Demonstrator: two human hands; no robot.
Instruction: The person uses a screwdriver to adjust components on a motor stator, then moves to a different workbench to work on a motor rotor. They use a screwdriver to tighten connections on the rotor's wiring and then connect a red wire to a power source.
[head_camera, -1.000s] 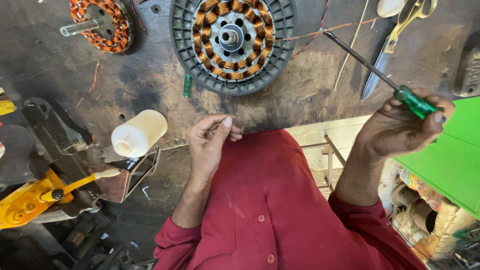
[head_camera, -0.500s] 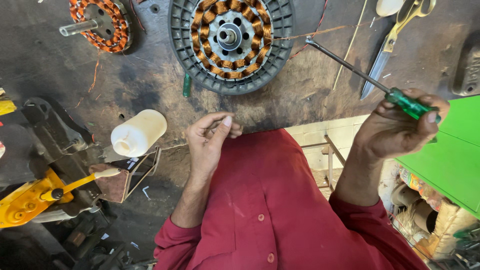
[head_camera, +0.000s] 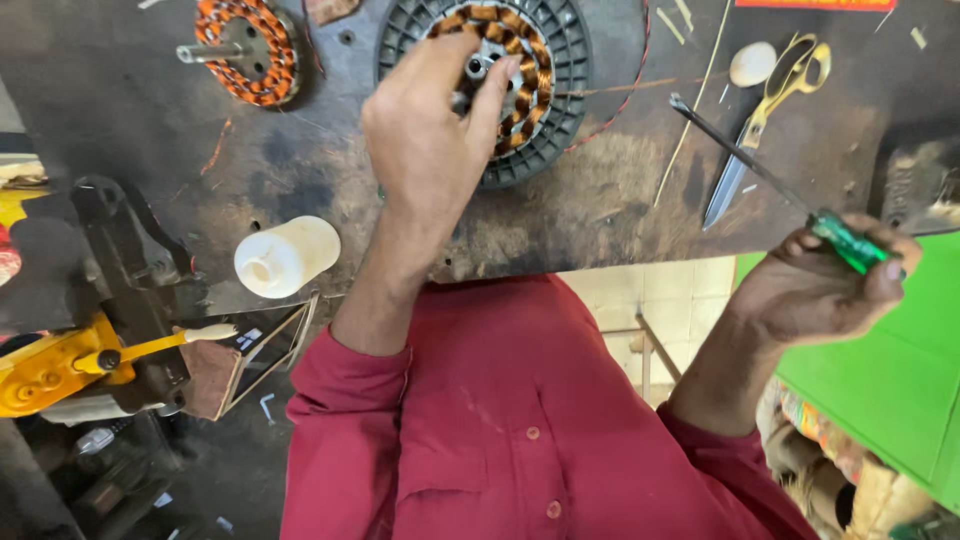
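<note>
A round grey motor stator (head_camera: 560, 105) with copper windings lies on the dark workbench (head_camera: 150, 140). My left hand (head_camera: 430, 140) reaches over it, fingertips pinched on the metal hub at its centre. My right hand (head_camera: 815, 295) hovers off the bench edge at the right, shut on a green-handled screwdriver (head_camera: 845, 243). Its thin shaft points up and left over the bench, and the tip is apart from the stator. A red sleeve covers each forearm.
A smaller orange-wound stator (head_camera: 245, 45) with a shaft lies at the far left. A white plastic bottle (head_camera: 285, 255) lies on its side near the front edge. Yellow-handled scissors (head_camera: 770, 95) and a white oval piece (head_camera: 752, 63) sit far right. A yellow tool (head_camera: 50, 365) is clamped at the left; a green surface (head_camera: 890, 390) lies at the right.
My left hand has moved from near my chest up onto the stator's centre. The right hand and screwdriver have shifted only a little.
</note>
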